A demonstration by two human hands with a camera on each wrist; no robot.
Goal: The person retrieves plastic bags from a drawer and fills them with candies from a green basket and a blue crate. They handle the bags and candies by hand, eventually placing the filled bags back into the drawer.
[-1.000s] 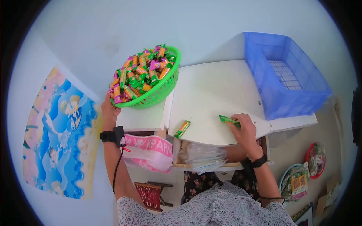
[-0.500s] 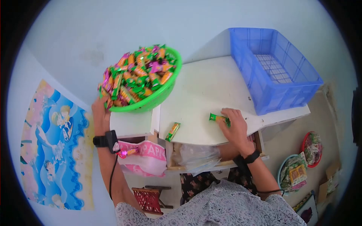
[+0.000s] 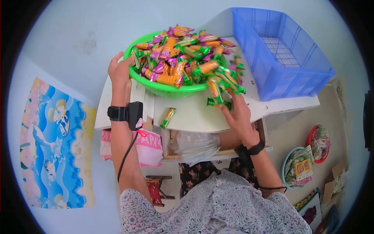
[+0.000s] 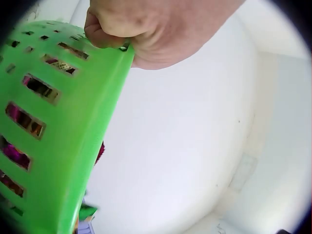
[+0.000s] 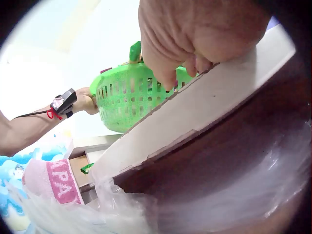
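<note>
My left hand (image 3: 120,70) grips the left rim of a green plastic basket (image 3: 171,90), its fingers curled over the edge in the left wrist view. The basket, heaped with small wrapped snack packets (image 3: 167,50) in green, orange and purple, tips to the right over the white table. Several packets (image 3: 224,78) tumble over its right rim, blurred, beside my right hand (image 3: 241,117). That hand is low at the table's front, thumb and fingers around the end of a green packet (image 3: 213,101). Another single packet (image 3: 168,117) lies on the table left of it.
A blue plastic crate (image 3: 284,78) stands at the table's (image 3: 187,115) right end. Below the front edge an open drawer holds clear plastic bags (image 3: 196,144), with a pink-and-white cloth (image 3: 146,150) to its left. Red (image 3: 319,144) and pale blue (image 3: 290,167) basins of packets sit on the floor.
My left hand has swung the basket rightward from the table's left end and tipped it, and packets now spill from its right side. My right hand stays near the front edge with the green packet.
</note>
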